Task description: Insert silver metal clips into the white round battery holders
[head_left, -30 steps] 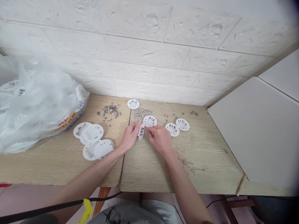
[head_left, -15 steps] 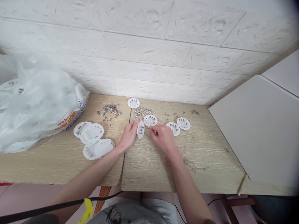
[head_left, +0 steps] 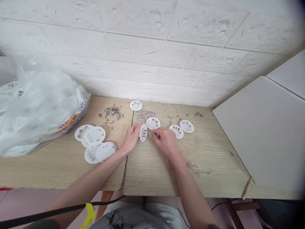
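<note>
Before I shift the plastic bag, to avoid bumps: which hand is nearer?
Left. The left hand, holding a white disc, is right of the plastic bag; the right hand, farther right.

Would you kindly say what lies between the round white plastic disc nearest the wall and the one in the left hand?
The head view shows a pile of small silvery metal pieces there.

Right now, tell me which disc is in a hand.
The tilted disc gripped by the left hand, facing the right hand. The others in sight lie on the table or in the bag.
</note>
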The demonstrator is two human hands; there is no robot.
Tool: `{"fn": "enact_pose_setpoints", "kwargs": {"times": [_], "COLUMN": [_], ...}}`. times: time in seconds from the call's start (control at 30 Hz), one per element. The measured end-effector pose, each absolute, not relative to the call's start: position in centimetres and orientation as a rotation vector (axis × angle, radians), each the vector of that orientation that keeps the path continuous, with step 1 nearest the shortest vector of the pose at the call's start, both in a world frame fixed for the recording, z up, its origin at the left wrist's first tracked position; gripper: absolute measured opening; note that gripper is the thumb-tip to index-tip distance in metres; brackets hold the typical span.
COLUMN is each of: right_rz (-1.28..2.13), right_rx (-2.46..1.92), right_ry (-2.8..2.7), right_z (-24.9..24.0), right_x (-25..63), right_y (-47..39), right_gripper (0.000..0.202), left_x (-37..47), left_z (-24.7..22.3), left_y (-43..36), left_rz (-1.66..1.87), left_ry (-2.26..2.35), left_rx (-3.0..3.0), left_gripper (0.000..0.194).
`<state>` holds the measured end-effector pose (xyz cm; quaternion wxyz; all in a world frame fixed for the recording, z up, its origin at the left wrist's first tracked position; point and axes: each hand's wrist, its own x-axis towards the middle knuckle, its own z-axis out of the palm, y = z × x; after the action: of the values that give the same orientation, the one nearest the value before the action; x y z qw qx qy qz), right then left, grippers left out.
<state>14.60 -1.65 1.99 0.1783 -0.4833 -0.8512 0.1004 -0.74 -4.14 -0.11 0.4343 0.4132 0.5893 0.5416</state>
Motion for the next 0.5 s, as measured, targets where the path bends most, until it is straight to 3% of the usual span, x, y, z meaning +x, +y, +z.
{"fn": "enact_pose_setpoints", "kwargs": {"times": [0.5], "right_rz": [0.164], "right_rx": [-1.333], "right_ry": [-2.528], "right_z": [2.08], "right_x": [14.53], "right_y": [-1.82], "right_gripper": [0.026], "left_x": [-0.39], "left_z": [0.01], "left_y": [-4.58], "left_rz": [1.350], "left_ry": [1.479], "left_rx": [1.119], "left_gripper": [0.047]}}
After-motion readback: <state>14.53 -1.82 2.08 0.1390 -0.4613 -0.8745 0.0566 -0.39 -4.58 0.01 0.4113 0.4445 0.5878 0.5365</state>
